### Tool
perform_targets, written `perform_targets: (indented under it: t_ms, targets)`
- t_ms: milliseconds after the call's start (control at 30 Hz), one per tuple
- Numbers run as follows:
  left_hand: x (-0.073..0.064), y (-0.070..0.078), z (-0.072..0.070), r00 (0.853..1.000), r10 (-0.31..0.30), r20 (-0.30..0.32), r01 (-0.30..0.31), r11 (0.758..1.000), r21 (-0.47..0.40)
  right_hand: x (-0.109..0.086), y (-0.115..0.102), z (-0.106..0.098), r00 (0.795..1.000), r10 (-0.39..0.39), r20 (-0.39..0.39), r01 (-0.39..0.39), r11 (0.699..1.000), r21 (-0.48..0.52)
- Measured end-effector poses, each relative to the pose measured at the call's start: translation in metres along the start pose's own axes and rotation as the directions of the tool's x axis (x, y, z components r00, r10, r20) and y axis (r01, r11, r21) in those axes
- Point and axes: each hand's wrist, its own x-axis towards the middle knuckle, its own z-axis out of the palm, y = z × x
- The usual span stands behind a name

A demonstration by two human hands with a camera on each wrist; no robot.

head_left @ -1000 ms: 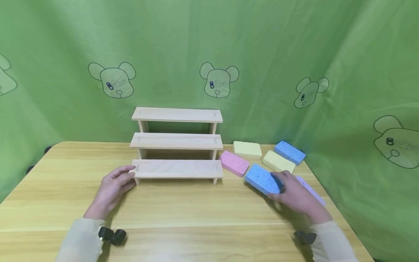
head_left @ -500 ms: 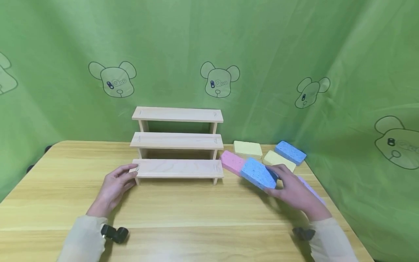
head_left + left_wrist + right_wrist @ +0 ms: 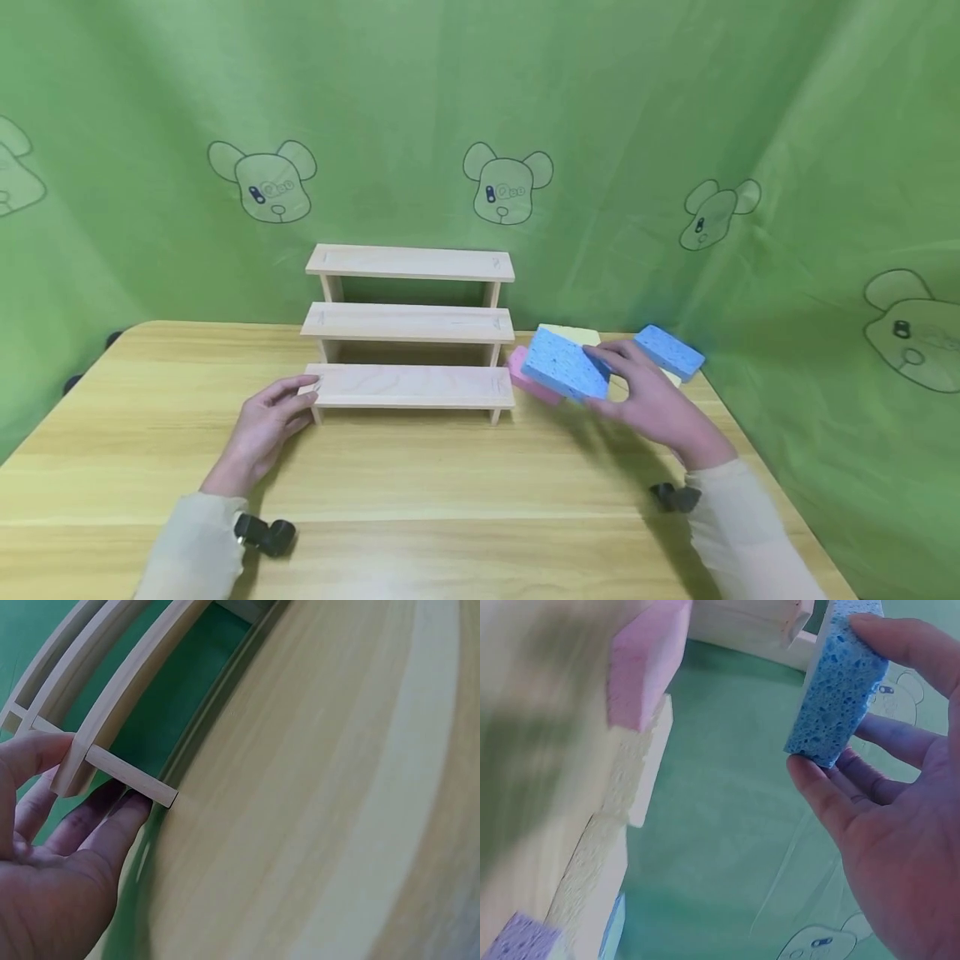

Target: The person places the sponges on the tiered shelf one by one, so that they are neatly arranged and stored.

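My right hand (image 3: 652,404) holds a blue sponge (image 3: 566,364) by its right end, tilted and raised off the table. In the right wrist view the sponge (image 3: 836,690) is pinched between thumb and fingers. Below it in the head view a pink sponge (image 3: 528,386) is partly covered. My left hand (image 3: 262,429) grips the left end of a three-step wooden display shelf (image 3: 408,385) at its lowest step. The left wrist view has that hand's fingers around the end of the lowest plank (image 3: 79,761) and beside its leg.
To the right of the shelf lie a yellow sponge (image 3: 573,333) and another blue sponge (image 3: 670,352). A second yellow sponge (image 3: 589,877) and a purple sponge (image 3: 521,941) show in the right wrist view. A green curtain (image 3: 405,108) hangs behind the wooden table (image 3: 420,492).
My right hand has lifted the blue sponge and carried it up and leftward, over the pink sponge toward the shelf. My left hand keeps its place on the shelf.
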Motion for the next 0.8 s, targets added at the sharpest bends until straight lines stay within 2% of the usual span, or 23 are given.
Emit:
perform_targets:
  t_ms: [400,667,800]
  targets:
    - [0.001,-0.002,-0.001,1.0,-0.005,0.003,0.005,1.0,-0.005,0.035,-0.027,-0.008,0.996,-0.076,-0.043,0.08,0.992,0.101]
    - [0.001,-0.003,-0.002,1.0,0.003,0.02,-0.003,1.0,-0.005,0.057,-0.043,-0.005,0.992,-0.117,-0.052,0.122,0.987,0.101]
    - [0.002,-0.003,-0.002,1.0,0.012,0.022,-0.012,1.0,-0.008,0.067,-0.051,-0.001,0.991,-0.122,-0.05,0.128,0.981,0.143]
